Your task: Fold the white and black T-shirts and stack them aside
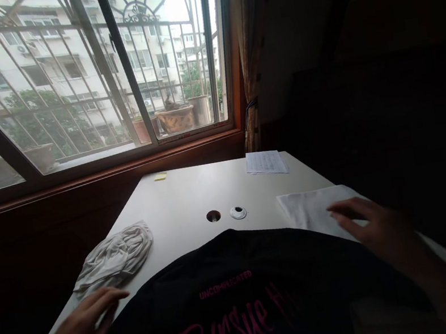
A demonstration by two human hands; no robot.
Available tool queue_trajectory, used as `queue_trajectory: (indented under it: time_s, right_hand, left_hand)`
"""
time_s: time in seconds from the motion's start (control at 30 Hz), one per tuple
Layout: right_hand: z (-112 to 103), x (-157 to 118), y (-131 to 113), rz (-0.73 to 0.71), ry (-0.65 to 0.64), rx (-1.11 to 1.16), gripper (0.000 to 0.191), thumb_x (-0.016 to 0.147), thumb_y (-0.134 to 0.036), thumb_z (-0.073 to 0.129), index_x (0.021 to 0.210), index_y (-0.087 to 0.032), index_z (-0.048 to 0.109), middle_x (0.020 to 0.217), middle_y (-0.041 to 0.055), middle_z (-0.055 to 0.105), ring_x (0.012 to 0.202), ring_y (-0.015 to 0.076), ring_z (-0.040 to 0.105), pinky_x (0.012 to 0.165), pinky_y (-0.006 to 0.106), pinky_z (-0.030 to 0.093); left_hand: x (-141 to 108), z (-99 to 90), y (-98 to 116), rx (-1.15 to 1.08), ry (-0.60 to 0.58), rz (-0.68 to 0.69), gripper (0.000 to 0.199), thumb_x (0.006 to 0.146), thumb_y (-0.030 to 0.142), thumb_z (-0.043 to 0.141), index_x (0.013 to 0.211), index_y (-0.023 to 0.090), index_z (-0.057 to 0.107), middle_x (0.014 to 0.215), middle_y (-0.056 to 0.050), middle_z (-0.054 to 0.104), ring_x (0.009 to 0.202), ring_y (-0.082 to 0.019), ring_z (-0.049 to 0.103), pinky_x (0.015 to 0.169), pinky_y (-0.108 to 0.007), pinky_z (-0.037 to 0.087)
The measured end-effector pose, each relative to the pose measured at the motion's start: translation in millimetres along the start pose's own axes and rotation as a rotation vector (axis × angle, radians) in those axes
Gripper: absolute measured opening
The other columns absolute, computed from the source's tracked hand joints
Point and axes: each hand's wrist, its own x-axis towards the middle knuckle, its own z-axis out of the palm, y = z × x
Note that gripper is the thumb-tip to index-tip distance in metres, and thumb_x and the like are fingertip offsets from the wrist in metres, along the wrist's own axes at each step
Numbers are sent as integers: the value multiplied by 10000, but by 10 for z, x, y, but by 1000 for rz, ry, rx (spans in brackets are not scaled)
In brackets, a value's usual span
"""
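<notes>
A black garment with pink lettering (230, 304) lies spread over the near part of the white table (193, 192). My left hand (97, 313) is at the garment's left edge, fingers apart from the thumb and nothing seen in them. Just beyond it sits a crumpled white cloth (117, 254). On the right, my right hand (361, 217) hovers at the garment's right edge, over a flat white cloth (308, 209), with thumb and fingers apart and nothing visible between them.
Papers (266, 163) lie at the table's back right, a yellow note (160, 176) at the back left. Mid-table are a round hole (213, 216) and a white round cover (238, 212). Behind stand a barred window (163, 74) and a curtain (249, 58).
</notes>
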Motion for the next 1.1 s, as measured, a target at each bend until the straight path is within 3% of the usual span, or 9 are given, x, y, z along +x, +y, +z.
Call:
queue_trajectory:
  time_s: [0.1, 0.2, 0.27, 0.4, 0.53, 0.63, 0.8, 0.9, 1.1]
  right_hand:
    - [467, 83, -235, -124, -368, 17, 219, 925, -379, 538, 986, -249, 703, 1050, 69, 723, 967, 251, 691, 875, 377, 540]
    - [874, 74, -357, -199, -604, -79, 220, 904, -373, 603, 1047, -244, 708, 1139, 86, 695, 991, 244, 679, 865, 349, 526]
    - [1040, 37, -361, -230, -661, -153, 230, 878, -349, 646, 1071, -239, 707, 1176, 99, 678, 1011, 254, 669, 858, 347, 510]
    - [1157, -30, -264, -147, -707, -202, 119, 858, -260, 637, 955, -234, 703, 1027, 61, 713, 903, 224, 678, 740, 305, 466]
    - [1166, -70, -174, -92, -766, -229, 51, 835, -230, 625, 810, -221, 668, 853, 25, 711, 744, 183, 646, 610, 272, 379]
    - [1134, -82, -143, -124, -755, -231, 50, 824, -216, 632, 783, -218, 660, 851, 20, 692, 753, 179, 633, 626, 273, 393]
    - [1029, -63, -58, -194, -632, -233, 164, 824, -177, 652, 973, -226, 703, 1110, 61, 658, 1024, 230, 635, 836, 301, 477]
    - [1004, -52, 7, -198, -598, -276, 273, 826, -191, 675, 1097, -221, 688, 1164, 78, 650, 1092, 253, 624, 911, 328, 477]
    - [1023, -56, -44, -113, -653, -421, 101, 839, -143, 577, 851, -209, 653, 907, 52, 708, 837, 218, 672, 649, 288, 407]
  left_hand:
    - [378, 401, 360, -109, -253, 84, 303, 996, 410, 449, 1124, 326, 710, 1158, -32, 715, 995, -222, 687, 874, -290, 506]
    - [611, 672, 582, -135, -291, 17, 379, 1027, 470, 366, 1078, 289, 695, 1094, -42, 725, 976, -228, 677, 878, -309, 484]
    - [671, 753, 582, -145, -287, -73, 399, 1028, 492, 337, 1056, 268, 666, 1041, -46, 733, 953, -234, 675, 845, -317, 481]
    - [610, 785, 390, -157, -372, -106, 283, 942, 459, 506, 1063, 245, 645, 995, -41, 738, 922, -241, 675, 801, -314, 473]
    - [441, 778, 251, -169, -408, -104, 370, 878, 481, 610, 1156, 238, 638, 968, -40, 718, 883, -243, 666, 773, -317, 483]
    - [349, 765, 193, -225, -348, -89, 497, 868, 512, 656, 1283, 246, 598, 1056, -58, 699, 953, -254, 661, 844, -341, 510]
    - [258, 768, 25, -221, -207, -44, 343, 1004, 483, 437, 1104, 257, 675, 1095, -72, 683, 1012, -254, 656, 912, -375, 524]
    - [148, 798, -75, -169, -143, -5, 272, 966, 421, 532, 1147, 270, 667, 1142, -74, 664, 1049, -258, 650, 930, -372, 532]
    - [-28, 853, 20, -62, -114, -42, 242, 951, 410, 564, 1134, 273, 643, 1156, -70, 627, 967, -232, 674, 816, -321, 548]
